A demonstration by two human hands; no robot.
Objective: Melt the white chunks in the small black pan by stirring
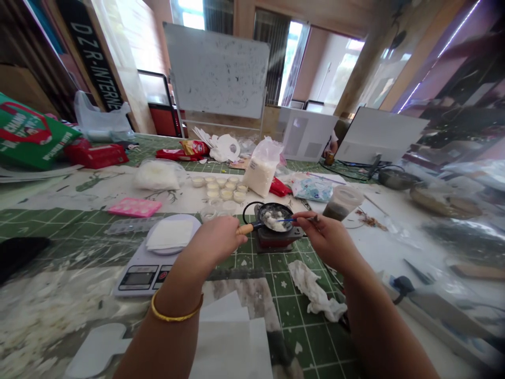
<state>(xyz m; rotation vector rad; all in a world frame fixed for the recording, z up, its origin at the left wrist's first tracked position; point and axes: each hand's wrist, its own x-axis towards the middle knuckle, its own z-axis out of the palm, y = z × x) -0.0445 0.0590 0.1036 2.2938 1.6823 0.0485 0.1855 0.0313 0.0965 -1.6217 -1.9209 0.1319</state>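
My left hand (222, 238) is closed around the wooden handle (245, 229) of a small black frying pan (262, 225). The pan rests over a small hot plate (273, 243). White lumps, partly melted-looking, lie in it (275, 219). Between the fingers of my right hand (321, 236) is a thin blue stick (289, 219), its far end among the white lumps; I cannot make out what kind of tool it is.
A kitchen scale (158, 258) bearing folded white paper stands left of the pan. Behind are several small filled cups (226, 193), a bag of white granules (260, 171) and a pink mould (134, 207). A crumpled tissue (313, 295) and a power strip (437, 310) lie at right.
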